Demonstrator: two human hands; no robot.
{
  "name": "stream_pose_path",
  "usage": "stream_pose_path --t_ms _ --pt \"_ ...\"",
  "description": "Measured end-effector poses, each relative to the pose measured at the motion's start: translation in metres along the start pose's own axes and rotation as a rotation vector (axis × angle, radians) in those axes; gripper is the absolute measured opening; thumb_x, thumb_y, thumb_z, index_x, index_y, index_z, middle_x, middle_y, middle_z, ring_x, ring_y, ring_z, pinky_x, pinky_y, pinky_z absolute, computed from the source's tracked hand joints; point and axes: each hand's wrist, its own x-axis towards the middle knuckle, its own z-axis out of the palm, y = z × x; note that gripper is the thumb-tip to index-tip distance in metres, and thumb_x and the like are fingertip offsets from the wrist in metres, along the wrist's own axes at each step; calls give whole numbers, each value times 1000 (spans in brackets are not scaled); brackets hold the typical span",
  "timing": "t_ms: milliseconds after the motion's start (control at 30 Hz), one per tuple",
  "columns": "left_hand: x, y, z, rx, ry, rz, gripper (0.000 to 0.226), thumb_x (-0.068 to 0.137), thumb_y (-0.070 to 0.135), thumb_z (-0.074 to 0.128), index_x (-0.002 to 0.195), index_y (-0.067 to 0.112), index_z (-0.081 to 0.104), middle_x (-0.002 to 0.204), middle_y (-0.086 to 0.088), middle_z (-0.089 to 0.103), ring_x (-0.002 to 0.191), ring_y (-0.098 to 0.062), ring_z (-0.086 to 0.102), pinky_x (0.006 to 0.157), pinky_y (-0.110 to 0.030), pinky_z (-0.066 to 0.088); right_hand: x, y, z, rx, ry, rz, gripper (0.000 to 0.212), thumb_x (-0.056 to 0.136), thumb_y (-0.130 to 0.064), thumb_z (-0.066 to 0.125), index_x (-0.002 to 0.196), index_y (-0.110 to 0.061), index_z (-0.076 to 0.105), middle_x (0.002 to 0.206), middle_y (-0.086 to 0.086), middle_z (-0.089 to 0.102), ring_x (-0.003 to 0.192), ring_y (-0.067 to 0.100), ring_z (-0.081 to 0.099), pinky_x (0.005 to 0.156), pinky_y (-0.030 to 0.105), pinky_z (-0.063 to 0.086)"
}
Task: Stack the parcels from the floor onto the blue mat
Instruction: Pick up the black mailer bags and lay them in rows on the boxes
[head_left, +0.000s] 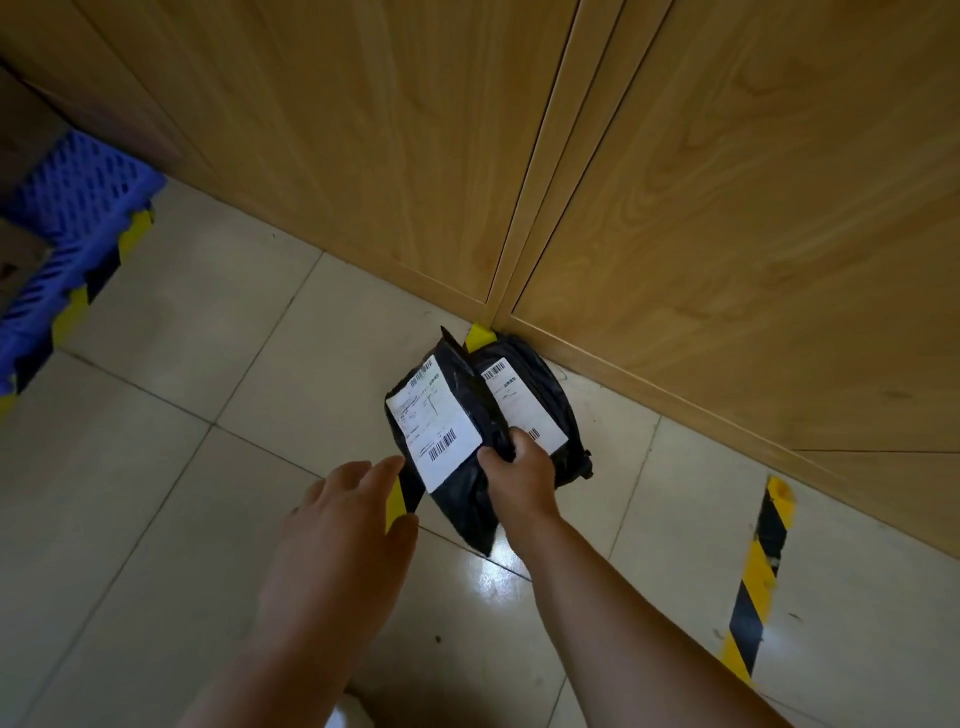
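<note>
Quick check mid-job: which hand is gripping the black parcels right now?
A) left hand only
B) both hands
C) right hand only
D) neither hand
C: the right hand is closed on the seam where the two black parcels meet, while the left hand is open beside them, its fingers spread and not touching.

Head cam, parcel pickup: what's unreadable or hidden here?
- Label text on the front parcel: too small.
- Rear parcel: partly hidden by the front parcel and the right hand.
- Blue mat: cut off by the left edge.
- Left hand: open, palm side unseen.
</note>
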Motion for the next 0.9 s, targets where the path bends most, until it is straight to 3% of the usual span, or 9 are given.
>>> stream_pose_path --t_ms 100,233,333,400,467,533,633,733,900 --pt "-1 -5 1 -18 -4 -47 53 94 41 45 144 39 25 143 11 39 130 -14 35 102 -30 34 -11 -12 -8 229 -83 93 23 87 -8 55 104 -19 65 116 3 64 108 21 60 84 34 55" --pt "-2 -11 -4 -137 30 -172 59 93 42 47 146 35 23 145 3 39 133 -20 29 106 -37 31 -26 -33 -19 477 -133 162 30 79 5 55 95 -15 69 100 9 72 92 24 67 76 37 58" --pt "-1 -14 -11 -297 52 -291 67 92 40 51 149 26 18 147 -5 37 136 -26 26 108 -44 28 -44 -50 -28 593 -181 188 30 78 13 51 87 -10 68 82 7 70 74 20 67 65 30 55" --pt "-2 -13 -25 -524 44 -380 69 92 38 53 149 21 18 148 -9 36 134 -28 33 105 -44 35 -60 -62 -35 631 -220 202 31 77 15 50 90 -7 68 80 8 69 71 20 66 66 31 54" --pt "-6 -7 -45 -898 2 -469 63 93 33 55 147 19 25 143 -5 43 123 -22 48 93 -34 41 -82 -75 -43 635 -242 221 31 77 14 50 98 -1 67 85 13 67 78 27 64 71 35 52" --pt "-18 0 -66 -1218 -92 -470 44 93 25 56 135 19 44 123 3 60 101 -11 60 83 -27 43 -105 -89 -50 626 -271 228 39 71 10 54 109 3 63 95 19 65 88 33 62 76 39 52" --pt "-40 6 -95 -1473 -143 -405 27 90 11 57 115 21 59 105 3 72 93 -14 69 76 -28 53 -136 -113 -60 594 -311 210 49 62 3 58 110 -2 64 103 19 68 92 31 65 78 39 55" --pt "-62 5 -132 -1568 -98 -398 24 88 4 58 108 18 61 94 2 75 85 -14 72 64 -26 57 -167 -146 -68 407 -328 146 34 73 5 59 104 -7 66 98 15 71 90 26 66 76 34 54" --pt "-97 -17 -212 -1565 -61 -375 30 82 3 65 111 9 60 95 -5 74 81 -15 72 56 -21 55 -219 -223 -68 256 -234 51 37 61 -15 63 98 -15 63 89 6 66 83 20 57 72 31 41"
